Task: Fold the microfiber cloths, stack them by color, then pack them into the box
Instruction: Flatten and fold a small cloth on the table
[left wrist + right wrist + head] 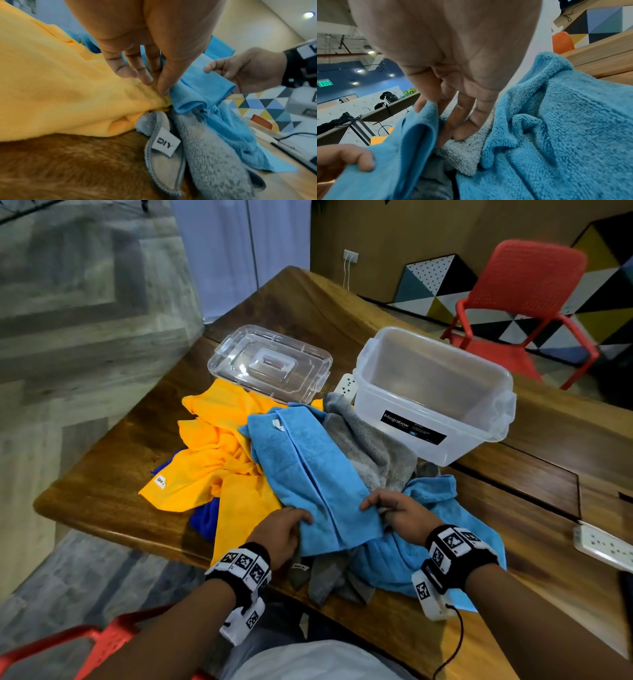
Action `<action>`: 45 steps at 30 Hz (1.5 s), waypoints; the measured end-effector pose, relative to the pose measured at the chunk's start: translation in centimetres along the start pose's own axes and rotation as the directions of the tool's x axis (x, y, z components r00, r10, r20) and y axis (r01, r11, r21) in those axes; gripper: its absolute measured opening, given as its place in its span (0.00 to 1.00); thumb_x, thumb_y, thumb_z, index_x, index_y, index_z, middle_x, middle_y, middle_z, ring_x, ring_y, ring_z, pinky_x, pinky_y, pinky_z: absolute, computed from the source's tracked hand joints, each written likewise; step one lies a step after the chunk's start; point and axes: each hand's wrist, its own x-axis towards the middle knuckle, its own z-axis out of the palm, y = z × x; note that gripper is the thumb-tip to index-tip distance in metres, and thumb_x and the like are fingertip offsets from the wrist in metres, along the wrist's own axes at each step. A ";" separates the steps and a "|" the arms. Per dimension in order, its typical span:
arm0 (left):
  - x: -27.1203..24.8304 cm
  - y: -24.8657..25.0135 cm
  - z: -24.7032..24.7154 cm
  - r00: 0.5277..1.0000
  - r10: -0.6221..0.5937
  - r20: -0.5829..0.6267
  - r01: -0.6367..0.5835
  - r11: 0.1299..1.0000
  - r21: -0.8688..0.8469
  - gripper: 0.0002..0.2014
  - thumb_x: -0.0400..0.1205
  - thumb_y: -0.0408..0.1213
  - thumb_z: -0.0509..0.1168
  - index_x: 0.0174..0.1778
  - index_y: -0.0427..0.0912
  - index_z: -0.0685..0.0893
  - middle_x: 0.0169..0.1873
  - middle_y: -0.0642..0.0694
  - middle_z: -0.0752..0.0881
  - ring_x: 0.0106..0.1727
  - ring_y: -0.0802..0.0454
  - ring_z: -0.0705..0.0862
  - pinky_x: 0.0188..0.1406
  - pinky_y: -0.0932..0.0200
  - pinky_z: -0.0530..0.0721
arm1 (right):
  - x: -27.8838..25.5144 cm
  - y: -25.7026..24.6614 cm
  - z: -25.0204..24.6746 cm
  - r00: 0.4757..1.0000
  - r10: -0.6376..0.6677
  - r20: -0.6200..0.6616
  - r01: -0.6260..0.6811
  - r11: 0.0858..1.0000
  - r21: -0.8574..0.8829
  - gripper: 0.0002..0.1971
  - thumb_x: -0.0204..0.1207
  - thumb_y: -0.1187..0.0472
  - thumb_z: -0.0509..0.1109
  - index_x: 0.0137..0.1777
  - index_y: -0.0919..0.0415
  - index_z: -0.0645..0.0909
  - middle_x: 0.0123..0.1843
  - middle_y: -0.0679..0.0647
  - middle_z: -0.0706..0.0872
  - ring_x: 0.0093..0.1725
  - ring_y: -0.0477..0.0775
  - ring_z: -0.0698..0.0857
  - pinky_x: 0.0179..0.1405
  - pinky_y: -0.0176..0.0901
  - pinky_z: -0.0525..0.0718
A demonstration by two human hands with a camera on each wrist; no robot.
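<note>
The near corners of the blue cloth (308, 474) are pinched by the left hand (281, 529) and right hand (400, 508), and should be pulled tight, then laid flat on the desk (113, 474) before folding.

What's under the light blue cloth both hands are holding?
Under the light blue cloth: a grey cloth, a second blue cloth and an orange cloth. Anything deeper in the pile is hidden.
</note>
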 end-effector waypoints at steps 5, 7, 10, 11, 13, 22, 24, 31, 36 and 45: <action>-1.5 -1.6 -2.4 0.991 0.055 -0.121 -0.071 0.988 -0.138 0.36 0.69 0.21 0.67 0.50 0.76 0.74 0.50 0.63 0.83 0.47 0.63 0.80 0.52 0.65 0.79 | -0.6 0.2 0.8 0.993 -0.085 0.087 0.089 0.995 -0.045 0.18 0.76 0.81 0.66 0.58 0.59 0.82 0.46 0.55 0.90 0.44 0.44 0.90 0.45 0.35 0.85; -2.3 -2.2 -3.1 0.987 0.092 -0.130 -0.111 0.983 -0.148 0.33 0.72 0.25 0.70 0.50 0.76 0.76 0.49 0.66 0.83 0.46 0.66 0.79 0.49 0.73 0.76 | -0.8 0.6 1.5 0.989 -0.107 0.102 0.112 0.992 -0.050 0.14 0.78 0.74 0.71 0.57 0.56 0.83 0.49 0.53 0.92 0.50 0.45 0.90 0.52 0.36 0.86; -3.6 -3.3 -2.7 0.986 0.130 -0.100 -0.138 0.987 -0.081 0.19 0.75 0.39 0.70 0.50 0.75 0.81 0.46 0.63 0.80 0.48 0.67 0.76 0.51 0.71 0.74 | -1.0 0.9 2.4 0.983 -0.114 0.144 0.125 0.990 -0.070 0.11 0.78 0.70 0.74 0.57 0.57 0.83 0.52 0.49 0.91 0.51 0.40 0.89 0.51 0.29 0.83; -4.0 -3.6 -2.3 0.989 0.119 -0.090 -0.122 0.992 -0.028 0.13 0.76 0.45 0.67 0.51 0.71 0.84 0.46 0.61 0.76 0.50 0.66 0.74 0.54 0.66 0.73 | -1.0 1.2 2.5 0.981 -0.116 0.153 0.130 0.988 -0.085 0.11 0.77 0.70 0.75 0.57 0.58 0.83 0.53 0.49 0.91 0.51 0.39 0.89 0.50 0.28 0.82; -4.7 -4.0 -1.5 0.987 0.116 -0.108 -0.110 0.992 0.056 0.15 0.76 0.53 0.61 0.53 0.61 0.89 0.49 0.55 0.74 0.53 0.60 0.71 0.57 0.59 0.72 | -1.2 1.8 2.4 0.978 -0.134 0.158 0.154 0.980 -0.124 0.12 0.76 0.69 0.76 0.56 0.57 0.84 0.53 0.49 0.91 0.51 0.39 0.89 0.50 0.29 0.83; -5.7 -3.9 0.5 0.982 0.175 -0.074 -0.133 0.910 0.393 0.26 0.75 0.42 0.59 0.71 0.57 0.73 0.74 0.44 0.70 0.65 0.39 0.76 0.55 0.45 0.81 | -0.4 2.8 1.7 0.942 -0.336 0.000 0.299 0.839 -0.456 0.12 0.70 0.66 0.77 0.48 0.48 0.85 0.51 0.41 0.74 0.50 0.38 0.77 0.47 0.25 0.74; -5.6 -3.5 0.6 0.991 0.089 -0.102 -0.053 0.949 0.310 0.27 0.67 0.37 0.60 0.65 0.55 0.72 0.68 0.45 0.68 0.61 0.40 0.77 0.54 0.44 0.82 | -0.3 2.9 1.7 0.952 -0.305 0.024 0.282 0.844 -0.457 0.14 0.69 0.68 0.73 0.47 0.46 0.83 0.54 0.43 0.72 0.53 0.38 0.76 0.50 0.25 0.74; -2.6 -0.1 0.0 0.991 0.134 0.005 -0.130 0.953 0.274 0.13 0.77 0.55 0.61 0.46 0.51 0.81 0.43 0.51 0.82 0.47 0.46 0.81 0.47 0.50 0.79 | -0.3 3.1 2.2 0.982 -0.174 0.069 0.186 0.856 -0.482 0.11 0.71 0.63 0.71 0.49 0.48 0.85 0.57 0.45 0.70 0.56 0.38 0.73 0.56 0.28 0.72; -0.3 3.0 0.9 0.957 0.063 0.283 -0.205 0.838 0.506 0.23 0.80 0.51 0.61 0.72 0.54 0.72 0.55 0.44 0.81 0.57 0.41 0.81 0.56 0.48 0.77 | 0.6 3.0 3.7 0.983 -0.185 0.021 0.165 0.812 -0.560 0.06 0.76 0.53 0.75 0.52 0.47 0.84 0.55 0.48 0.69 0.49 0.40 0.74 0.55 0.31 0.74; 0.9 4.2 1.5 0.950 0.018 0.313 -0.221 0.746 0.629 0.13 0.85 0.43 0.58 0.64 0.50 0.77 0.57 0.42 0.81 0.58 0.38 0.82 0.57 0.44 0.79 | 0.4 3.4 4.4 0.994 -0.101 0.032 0.100 0.794 -0.599 0.10 0.77 0.51 0.74 0.57 0.46 0.84 0.58 0.50 0.68 0.57 0.49 0.74 0.61 0.41 0.77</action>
